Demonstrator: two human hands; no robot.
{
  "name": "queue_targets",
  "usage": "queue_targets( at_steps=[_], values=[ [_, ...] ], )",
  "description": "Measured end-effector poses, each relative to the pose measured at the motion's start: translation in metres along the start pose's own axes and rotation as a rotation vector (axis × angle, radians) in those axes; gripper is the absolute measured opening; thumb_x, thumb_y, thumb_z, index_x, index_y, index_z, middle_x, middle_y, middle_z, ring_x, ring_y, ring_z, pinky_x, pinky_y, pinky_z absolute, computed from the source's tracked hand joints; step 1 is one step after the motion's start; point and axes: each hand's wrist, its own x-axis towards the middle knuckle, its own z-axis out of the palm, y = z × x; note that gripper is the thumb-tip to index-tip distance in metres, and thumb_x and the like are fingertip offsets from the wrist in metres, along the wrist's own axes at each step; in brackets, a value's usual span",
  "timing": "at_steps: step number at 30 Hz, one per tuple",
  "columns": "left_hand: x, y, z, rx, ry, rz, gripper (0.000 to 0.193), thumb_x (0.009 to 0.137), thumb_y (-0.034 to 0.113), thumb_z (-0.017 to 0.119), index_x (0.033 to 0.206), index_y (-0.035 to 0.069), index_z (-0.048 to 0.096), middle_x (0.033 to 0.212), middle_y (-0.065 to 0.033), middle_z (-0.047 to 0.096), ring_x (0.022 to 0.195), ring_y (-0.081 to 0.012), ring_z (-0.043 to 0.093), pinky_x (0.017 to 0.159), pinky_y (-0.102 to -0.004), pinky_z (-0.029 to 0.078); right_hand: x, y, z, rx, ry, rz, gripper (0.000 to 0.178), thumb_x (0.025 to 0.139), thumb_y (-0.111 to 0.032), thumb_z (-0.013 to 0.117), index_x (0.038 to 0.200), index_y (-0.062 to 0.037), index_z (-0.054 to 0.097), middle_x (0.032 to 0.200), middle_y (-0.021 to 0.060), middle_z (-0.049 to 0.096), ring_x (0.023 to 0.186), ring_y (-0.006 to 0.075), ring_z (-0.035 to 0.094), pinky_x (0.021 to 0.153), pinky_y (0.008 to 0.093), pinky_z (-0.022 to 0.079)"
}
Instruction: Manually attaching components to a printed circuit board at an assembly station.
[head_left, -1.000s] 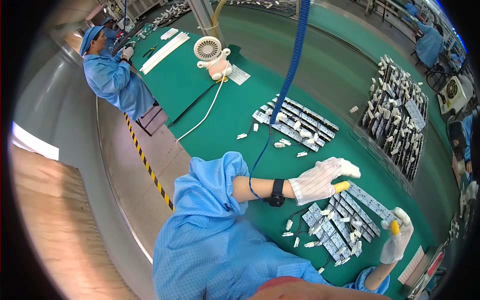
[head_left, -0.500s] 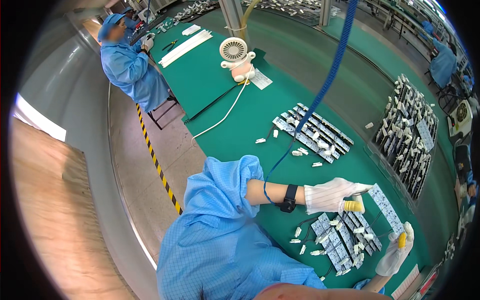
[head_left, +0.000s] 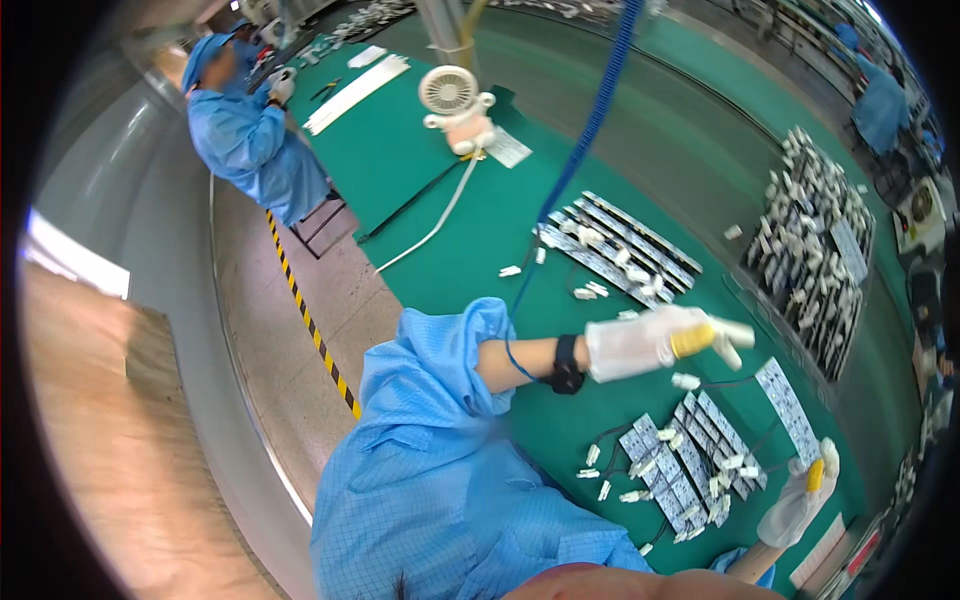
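Note:
My left hand [head_left: 660, 342], in a white glove with a yellow fingertip cover, is open over the mat with its fingers stretched out. A black wristband [head_left: 567, 364] sits on that wrist. My right hand [head_left: 805, 495], gloved likewise, grips the lower end of a narrow pale circuit board strip [head_left: 787, 408]. From the strip a dark wire leads to a white connector [head_left: 686, 381] below my left hand. Between my arms lies a group of similar board strips [head_left: 665, 478] with wires and white connectors.
More board strips [head_left: 620, 250] lie farther up the green table [head_left: 400, 160]. A large pile [head_left: 815, 250] fills a tray at the right. A blue coiled cord [head_left: 600, 95] hangs across the view. A small fan [head_left: 450, 92] and a seated co-worker [head_left: 245, 130] are at upper left.
My left hand has let go of the strip's wire and moved up and left, its fingers opening. The strip, still in my right hand, has shifted slightly right.

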Motion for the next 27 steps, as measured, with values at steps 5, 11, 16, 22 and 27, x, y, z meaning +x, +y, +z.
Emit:
queue_targets(
  at_steps=[5,11,16,22,27],
  values=[
    [0.007,0.003,-0.007,-0.725,-0.123,-0.244,0.081,0.093,0.053,0.041,0.143,-0.008,0.022,0.113,-0.0211,0.061,0.110,-0.0308,0.055,0.104,-0.0393,0.032,-0.004,0.002,-0.011,-0.070,0.082,0.122,0.071,0.077,-0.046,0.071,0.128,-0.0036,0.046,0.119,0.0071,0.052,0.104,0.0167,0.054,0.077,0.0257,0.049],
    [0.013,0.019,-0.003,0.115,-0.224,-0.381,0.080,0.090,0.053,0.047,0.138,-0.009,0.034,0.113,-0.0180,0.062,0.106,-0.0271,0.057,0.094,-0.0363,0.042,0.013,-0.018,0.023,0.013,-0.030,0.248,0.056,0.076,-0.038,0.072,0.112,0.0007,0.054,0.101,0.0118,0.060,0.089,0.0179,0.060,0.076,0.0289,0.049],
    [-0.004,-0.002,0.030,0.235,0.097,-0.229,0.062,0.074,0.047,0.069,0.118,0.004,0.061,0.111,-0.0117,0.065,0.089,-0.0199,0.063,0.080,-0.0302,0.048,0.012,-0.015,0.032,-0.087,-0.052,0.256,0.050,0.080,-0.038,0.070,0.108,0.0010,0.057,0.098,0.0136,0.062,0.087,0.0189,0.062,0.072,0.0287,0.051],
    [-0.004,-0.002,0.026,0.419,0.144,-0.090,0.050,0.072,0.038,0.074,0.111,0.006,0.067,0.094,-0.0095,0.067,0.074,-0.0179,0.060,0.067,-0.0271,0.048,0.011,-0.027,0.034,-0.165,-0.070,0.397,0.048,0.084,-0.036,0.067,0.113,0.0022,0.058,0.055,-0.0002,0.053,0.041,0.0029,0.045,0.044,0.0152,0.032],
    [-0.005,0.001,0.023,0.462,0.134,-0.107,0.048,0.071,0.033,0.077,0.109,0.006,0.068,0.092,-0.0086,0.066,0.073,-0.0154,0.060,0.066,-0.0253,0.048,0.013,-0.028,0.027,-0.154,-0.155,0.316,0.039,0.089,-0.024,0.058,0.118,0.0014,0.057,0.068,0.0042,0.061,0.041,0.0038,0.045,0.043,0.0163,0.032]
  ],
)
